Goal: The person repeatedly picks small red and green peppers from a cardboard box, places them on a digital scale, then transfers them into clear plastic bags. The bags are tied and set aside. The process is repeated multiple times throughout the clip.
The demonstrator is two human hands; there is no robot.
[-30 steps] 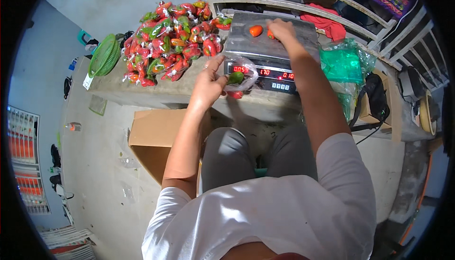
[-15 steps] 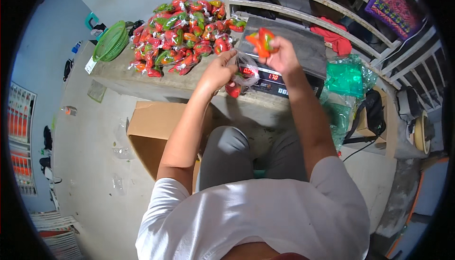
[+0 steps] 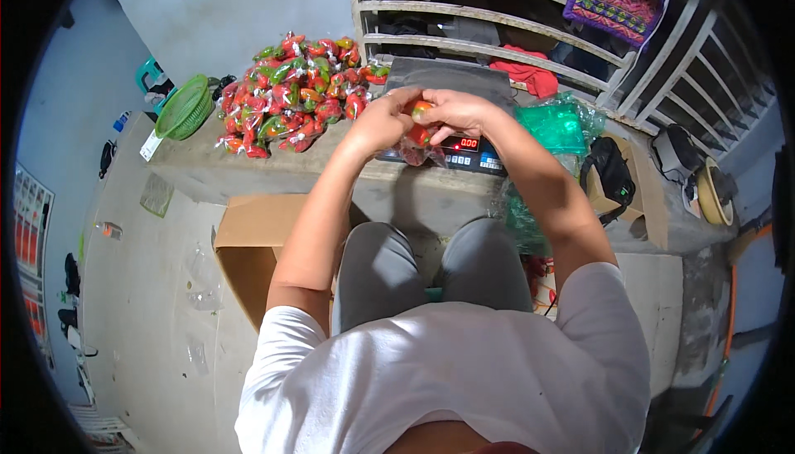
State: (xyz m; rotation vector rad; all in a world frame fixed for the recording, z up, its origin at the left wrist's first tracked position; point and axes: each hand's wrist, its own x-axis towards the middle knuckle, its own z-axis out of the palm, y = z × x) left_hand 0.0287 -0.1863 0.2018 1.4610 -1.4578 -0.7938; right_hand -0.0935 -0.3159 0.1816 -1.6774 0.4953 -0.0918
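At the scale (image 3: 487, 162), near left — 2 hands meet
Left hand's (image 3: 382, 127) fingers clamp a bag (image 3: 414, 154), seemingly steadying it; right hand's (image 3: 460, 112) clamp peppers (image 3: 421, 109).

"And here's the left hand (image 3: 383, 127), back of it uppermost, fingers curled in toward the right!"

"The right hand (image 3: 455, 113) faces it from the right, fingers bent too, the two so close they all but meet!"

"What a frame from those arms: left forearm (image 3: 319, 214) extended far and slanting right, right forearm (image 3: 546, 174) angled far and left."

"Both wrists out in front of the torso, and beneath them the knees (image 3: 377, 248) sit apart, side by side!"
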